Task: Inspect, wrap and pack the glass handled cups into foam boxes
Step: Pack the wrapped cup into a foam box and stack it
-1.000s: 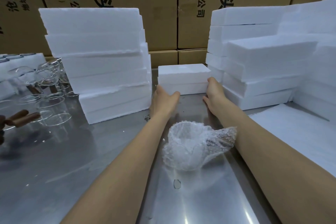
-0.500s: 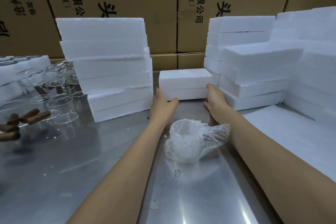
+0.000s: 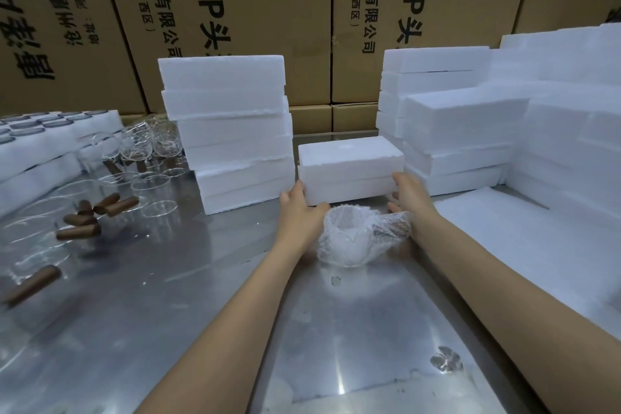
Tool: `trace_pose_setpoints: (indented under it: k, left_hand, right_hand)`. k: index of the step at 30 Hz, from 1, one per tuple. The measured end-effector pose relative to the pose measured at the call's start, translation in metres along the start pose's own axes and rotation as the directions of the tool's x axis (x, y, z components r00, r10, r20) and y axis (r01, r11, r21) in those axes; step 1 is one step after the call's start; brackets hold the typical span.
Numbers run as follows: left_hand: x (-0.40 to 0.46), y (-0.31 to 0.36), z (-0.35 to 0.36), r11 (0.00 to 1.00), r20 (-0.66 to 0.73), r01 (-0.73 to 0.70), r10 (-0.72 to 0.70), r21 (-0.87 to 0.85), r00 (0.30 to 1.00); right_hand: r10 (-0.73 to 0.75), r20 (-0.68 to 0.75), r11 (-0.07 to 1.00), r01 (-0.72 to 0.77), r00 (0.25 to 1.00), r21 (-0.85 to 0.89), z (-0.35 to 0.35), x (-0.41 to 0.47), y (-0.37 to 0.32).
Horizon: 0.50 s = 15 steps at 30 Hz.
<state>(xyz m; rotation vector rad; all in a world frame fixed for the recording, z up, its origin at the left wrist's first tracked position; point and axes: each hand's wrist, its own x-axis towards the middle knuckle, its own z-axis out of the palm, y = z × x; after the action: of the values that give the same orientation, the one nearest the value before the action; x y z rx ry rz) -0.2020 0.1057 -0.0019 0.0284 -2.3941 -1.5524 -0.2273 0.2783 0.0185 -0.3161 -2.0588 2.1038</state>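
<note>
A closed white foam box [image 3: 349,168] sits on the steel table [image 3: 168,296] between two foam stacks. My left hand [image 3: 299,208] grips its left end and my right hand [image 3: 408,195] grips its right end. Just in front of the box, between my wrists, lies a cup wrapped in bubble wrap [image 3: 359,235]. Several unwrapped glass cups with brown wooden handles [image 3: 100,208] stand at the left.
A tall stack of foam boxes [image 3: 232,131] rises left of the held box, and more foam stacks [image 3: 470,124] fill the right. A flat foam sheet [image 3: 524,239] lies at right. Foam trays [image 3: 40,151] sit far left. Cardboard cartons [image 3: 302,27] form the back wall.
Both hands have drawn the foam box toward me, so it now sits close behind the wrapped cup. The view has tilted upward.
</note>
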Motion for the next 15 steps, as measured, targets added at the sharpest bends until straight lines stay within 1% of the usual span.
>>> trace_pose_setpoints:
  k: [4,7,11,15]
  left_hand:
    - [-0.011,-0.003,-0.009,1.000,0.008,-0.018,0.018,0.006,1.000]
    - [-0.019,-0.005,-0.015,0.998,-0.004,-0.056,0.057,0.031,0.998]
    - [-0.032,-0.007,-0.025,0.999,-0.008,-0.043,0.043,0.029,0.999]
    - [-0.041,-0.005,-0.031,0.998,-0.015,-0.051,0.051,0.040,0.999]
  right_hand:
    - [0.026,0.038,0.988,-0.031,0.999,0.152,-0.010,-0.020,-0.002]
    - [0.064,0.062,0.977,-0.075,0.996,0.200,-0.021,-0.033,-0.001]
    - [0.046,0.056,0.987,-0.054,0.997,0.150,-0.030,-0.048,0.001]
    - [-0.034,-0.059,0.999,0.035,0.998,0.033,-0.032,-0.056,0.007]
